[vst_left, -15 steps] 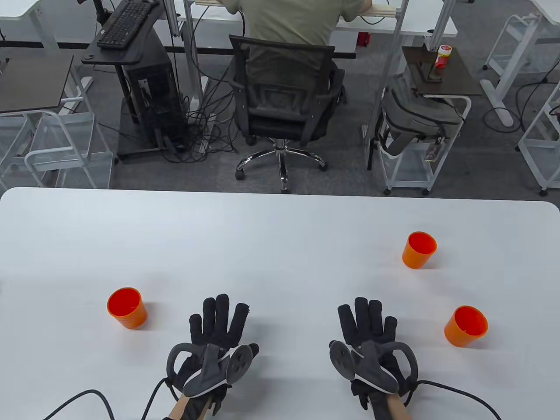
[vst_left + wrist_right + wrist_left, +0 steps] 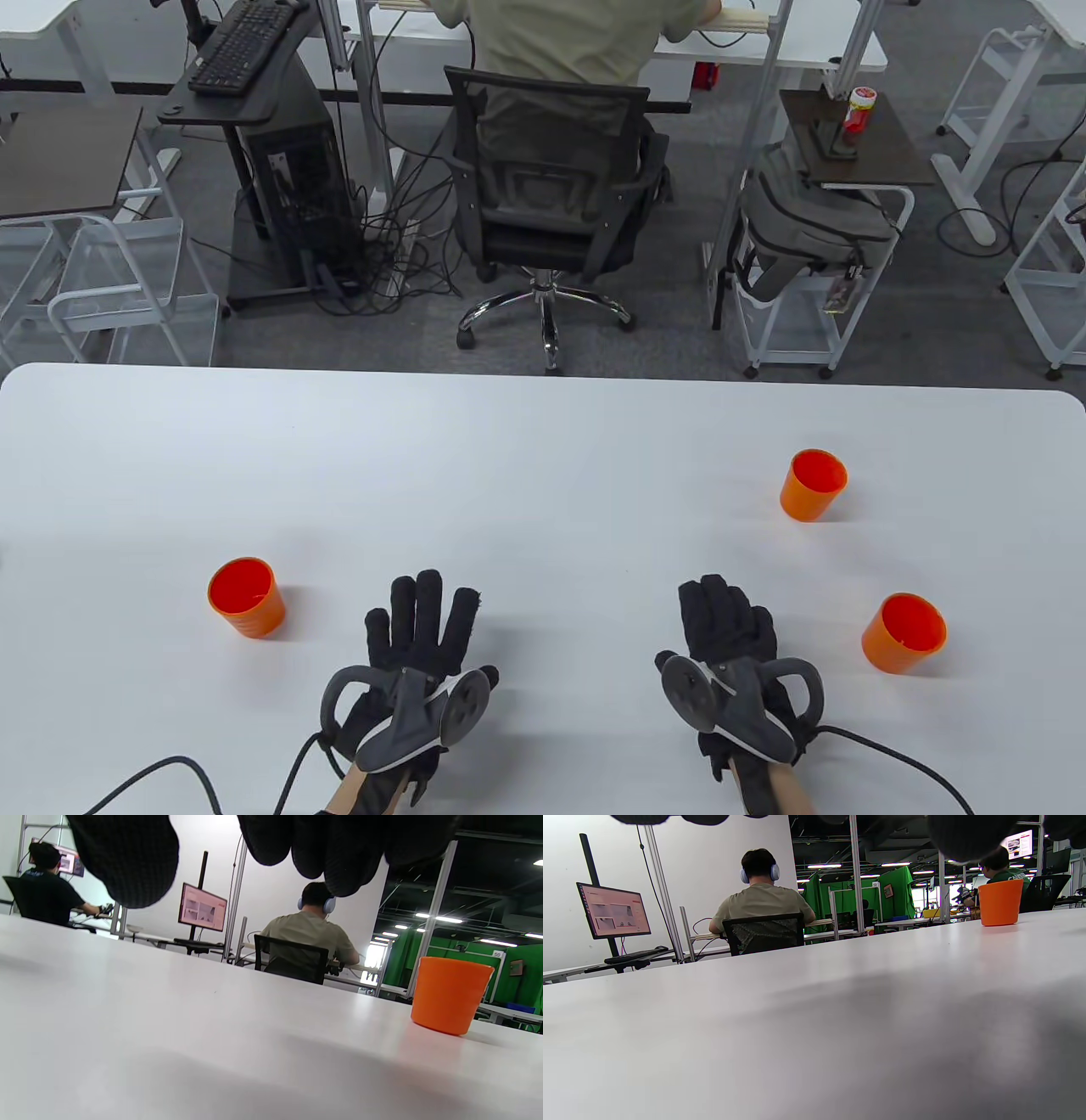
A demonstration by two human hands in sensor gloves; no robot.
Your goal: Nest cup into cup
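Three upright orange cups stand apart on the white table (image 2: 543,441): one at the left (image 2: 246,597), one at the far right (image 2: 813,485), one at the near right (image 2: 903,632). My left hand (image 2: 420,628) rests flat on the table with its fingers spread, to the right of the left cup, and holds nothing. My right hand (image 2: 725,624) is empty with its fingers extended and close together, to the left of the near right cup. One orange cup shows in the left wrist view (image 2: 1000,902) and one in the right wrist view (image 2: 450,1000), both well ahead of the fingers.
Cables trail from both wrists over the table's near edge (image 2: 170,768). Beyond the far edge a person sits in a black office chair (image 2: 551,187), with desks and carts around.
My right hand has shifted a little to the right and its fingers have drawn together. My left hand and the three cups have not moved.
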